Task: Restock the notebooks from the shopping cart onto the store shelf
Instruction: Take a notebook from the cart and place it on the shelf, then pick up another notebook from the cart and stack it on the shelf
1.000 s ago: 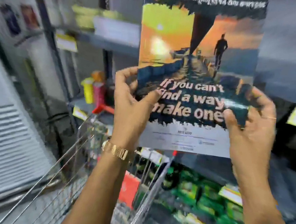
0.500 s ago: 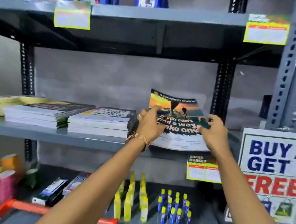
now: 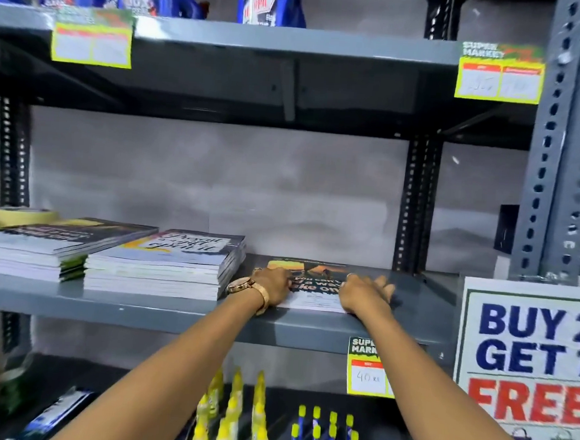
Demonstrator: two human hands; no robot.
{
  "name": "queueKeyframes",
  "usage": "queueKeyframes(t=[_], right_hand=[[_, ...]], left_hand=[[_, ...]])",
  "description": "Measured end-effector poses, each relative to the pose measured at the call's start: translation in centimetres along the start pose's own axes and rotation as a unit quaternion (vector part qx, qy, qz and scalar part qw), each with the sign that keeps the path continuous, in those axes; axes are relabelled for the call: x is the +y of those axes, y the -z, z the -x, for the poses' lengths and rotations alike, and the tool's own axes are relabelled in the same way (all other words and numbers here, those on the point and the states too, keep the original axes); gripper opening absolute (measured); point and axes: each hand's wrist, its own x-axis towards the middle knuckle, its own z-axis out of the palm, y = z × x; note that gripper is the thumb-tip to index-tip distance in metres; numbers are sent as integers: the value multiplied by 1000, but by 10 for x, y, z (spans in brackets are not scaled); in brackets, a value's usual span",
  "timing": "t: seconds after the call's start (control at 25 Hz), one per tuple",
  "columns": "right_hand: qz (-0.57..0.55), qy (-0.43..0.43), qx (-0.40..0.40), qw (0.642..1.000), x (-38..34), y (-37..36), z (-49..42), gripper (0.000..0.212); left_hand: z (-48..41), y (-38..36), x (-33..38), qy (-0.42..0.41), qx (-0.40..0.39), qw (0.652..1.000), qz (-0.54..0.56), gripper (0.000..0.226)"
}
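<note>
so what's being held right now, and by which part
The notebook lies flat on the shelf; left hand rests on its left side, right hand on its right, no clear grip.

The grey shelf carries one notebook lying flat, cover up, under both hands. The left hand rests on its left part, and the right hand rests on its right part with fingers spread. Just left of the left hand sits a stack of notebooks. Left of that is a second stack, with pale tape rolls behind it. A price tag hangs from the front edge below the right wrist. On the lower shelf, beneath the arms, yellow bottles and blue sticks stand upright. On the top shelf, above the hands, stand blue packs.
</note>
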Motion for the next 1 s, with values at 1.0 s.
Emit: queueKeyframes(t=[1.0], right_hand=[[-554,99,-420,712,-193,-330,445,31]], left_hand=[[445,-243,-249,282,194,935,96,55]])
